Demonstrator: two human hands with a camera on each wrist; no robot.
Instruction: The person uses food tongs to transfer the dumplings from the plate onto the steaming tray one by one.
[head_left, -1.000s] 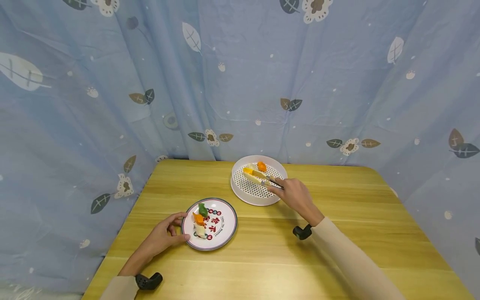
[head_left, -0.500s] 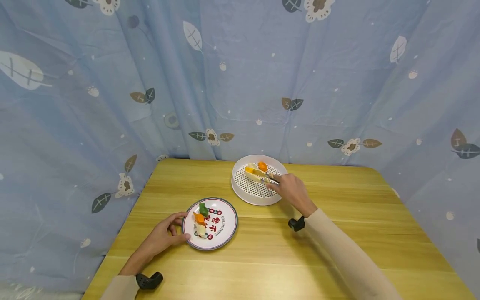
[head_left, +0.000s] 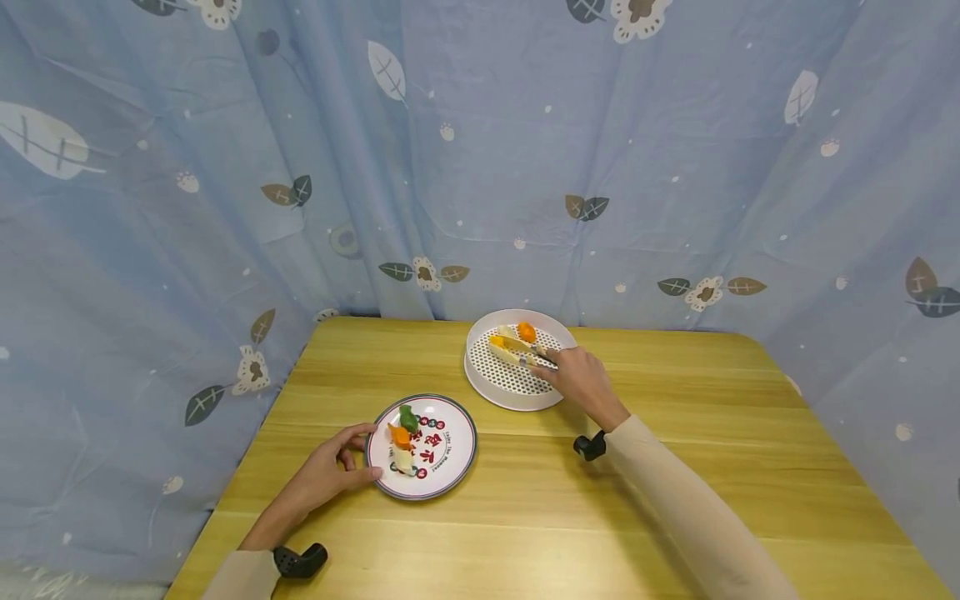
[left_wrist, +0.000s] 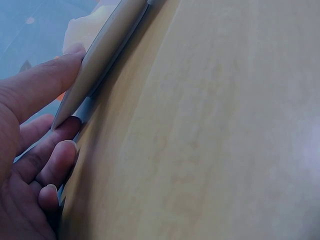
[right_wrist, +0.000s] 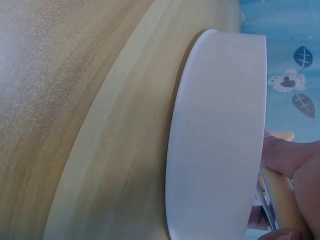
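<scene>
Everything sat on the wooden table (head_left: 675,500), and places are told from the printed plate (head_left: 442,471). Just left of that plate, the left hand (head_left: 322,479) lay at its rim, thumb on the lip and fingers curled against the edge below, apparently steadying the dish. On the plate's left part lay a green piece (head_left: 407,418), an orange piece (head_left: 399,436) and a pale piece (head_left: 403,460), close together. Beyond the plate and to its right stood the white perforated tray (head_left: 495,392), well apart from it. The right hand (head_left: 581,382) reached over the tray's near-right rim, fingers pinched narrowly round wooden tongs (head_left: 517,348), whose tips appeared closed about a yellow piece (head_left: 497,340) in the tray's far part, beside an orange one (head_left: 527,332). That grip probably kept fingers off the food.
</scene>
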